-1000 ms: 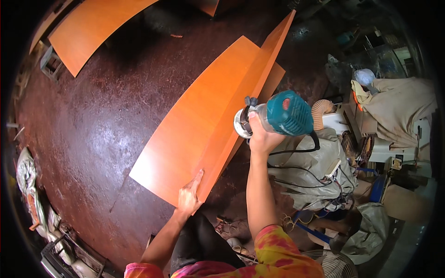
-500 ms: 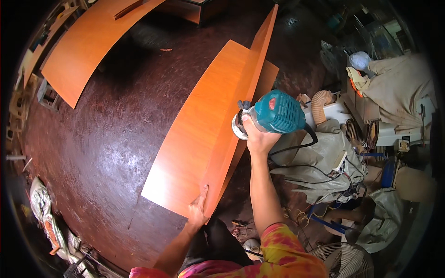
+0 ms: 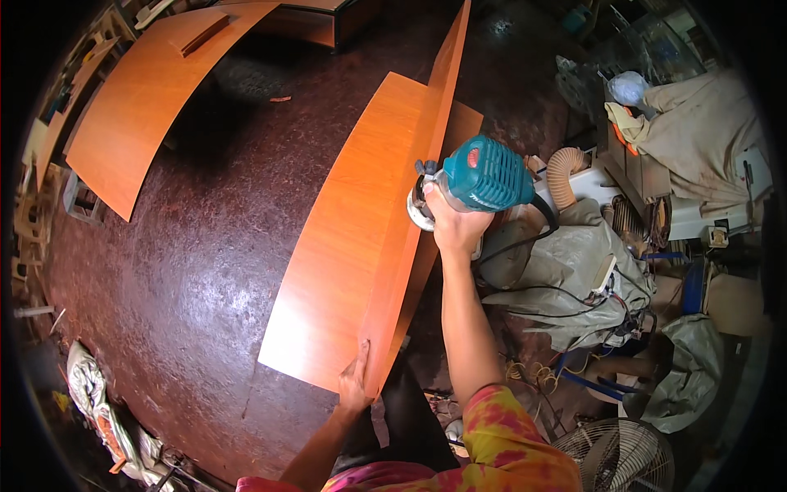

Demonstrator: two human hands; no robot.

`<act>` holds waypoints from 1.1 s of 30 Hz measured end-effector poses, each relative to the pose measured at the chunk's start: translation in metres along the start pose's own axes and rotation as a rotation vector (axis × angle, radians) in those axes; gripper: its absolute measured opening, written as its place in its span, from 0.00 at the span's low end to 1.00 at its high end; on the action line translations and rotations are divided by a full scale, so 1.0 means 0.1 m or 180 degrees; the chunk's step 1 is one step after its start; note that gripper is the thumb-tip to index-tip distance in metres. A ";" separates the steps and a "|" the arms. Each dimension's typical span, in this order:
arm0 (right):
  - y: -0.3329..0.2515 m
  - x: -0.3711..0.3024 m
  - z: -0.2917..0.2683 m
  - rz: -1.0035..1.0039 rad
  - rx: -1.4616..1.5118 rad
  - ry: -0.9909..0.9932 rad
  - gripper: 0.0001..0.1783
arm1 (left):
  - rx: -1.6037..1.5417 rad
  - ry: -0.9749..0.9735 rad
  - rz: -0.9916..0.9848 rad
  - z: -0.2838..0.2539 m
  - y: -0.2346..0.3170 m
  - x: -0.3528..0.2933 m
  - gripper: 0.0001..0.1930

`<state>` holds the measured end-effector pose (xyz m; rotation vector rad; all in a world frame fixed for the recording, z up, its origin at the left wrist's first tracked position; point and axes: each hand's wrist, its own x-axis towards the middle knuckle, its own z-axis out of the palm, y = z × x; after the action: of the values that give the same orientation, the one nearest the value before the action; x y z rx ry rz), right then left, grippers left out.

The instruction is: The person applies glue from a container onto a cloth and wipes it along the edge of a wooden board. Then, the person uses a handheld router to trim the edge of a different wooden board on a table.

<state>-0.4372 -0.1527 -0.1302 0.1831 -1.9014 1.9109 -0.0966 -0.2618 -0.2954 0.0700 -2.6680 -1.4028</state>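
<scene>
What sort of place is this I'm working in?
Most likely a woodworking shop: the right hand holds a teal power tool at a wood-toned panel, a second panel lies upper left, and a ribbed tan hose curves at right.

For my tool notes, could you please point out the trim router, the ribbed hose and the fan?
Trim router (image 3: 494, 174): head view, teal motor housing.
Ribbed hose (image 3: 559, 178): head view, tan bend.
Fan (image 3: 620, 461): head view, wire guard.

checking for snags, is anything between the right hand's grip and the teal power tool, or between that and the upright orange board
Nothing visible. The right hand wraps the teal power tool, its pale base right at the upright orange board; the black cord hangs to the right.
</scene>
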 end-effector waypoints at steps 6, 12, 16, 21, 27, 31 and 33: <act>0.04 0.31 0.12 -0.0042 0.0070 0.0104 0.21 | -0.0040 0.0086 0.0136 -0.02 0.01 0.06 0.33; 0.28 0.65 0.10 -0.0109 -0.0110 0.0205 0.23 | -0.0082 -0.0156 -0.0046 0.00 -0.03 0.05 0.38; 0.32 0.82 0.15 -0.0128 -0.0188 0.0177 0.23 | -0.0256 -0.0383 -0.0401 -0.01 -0.05 0.03 0.42; 0.38 1.00 0.20 -0.0128 -0.0076 0.0109 0.23 | -0.0158 -0.0304 -0.0310 -0.01 -0.07 0.02 0.41; 0.55 1.30 0.22 -0.0146 0.0009 0.0192 0.23 | -0.0127 -0.0395 -0.0444 0.02 -0.07 0.00 0.41; 0.65 1.56 0.23 -0.0215 0.0034 0.0172 0.24 | -0.0273 -0.0525 -0.0674 0.00 -0.03 0.04 0.41; 0.69 1.67 0.25 -0.0191 0.0078 0.0196 0.24 | -0.0226 -0.0519 -0.0678 0.01 -0.04 0.04 0.41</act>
<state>-0.6191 -0.1396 -0.1274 0.1846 -1.8128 1.8795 -0.1007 -0.2636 -0.2985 0.2503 -2.8083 -1.6304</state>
